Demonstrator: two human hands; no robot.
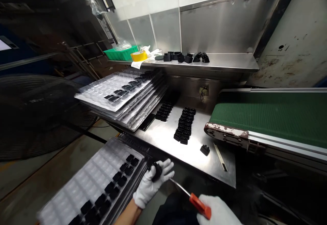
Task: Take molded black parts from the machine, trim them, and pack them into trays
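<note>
Two gloved hands: left hand [150,183], right hand [219,213]. One orange-handled tool [198,205], one held black part [156,171], one loose black part [204,149], two blocks of black parts (larger block [184,125], smaller block [164,111]), one conveyor belt [276,116], one green bin [122,52], one yellow tape roll [139,55], one fan [33,116].

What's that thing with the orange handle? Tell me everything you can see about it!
The tool has a bright orange handle, plastic by its look, and a thin, silvery metal shaft. The right hand, in a white glove, grips the handle low in the view. The shaft slants up and to the left, and its tip ends beside the small black part that the gloved left hand holds. Whether the tip touches that part is too blurred to tell.
</note>
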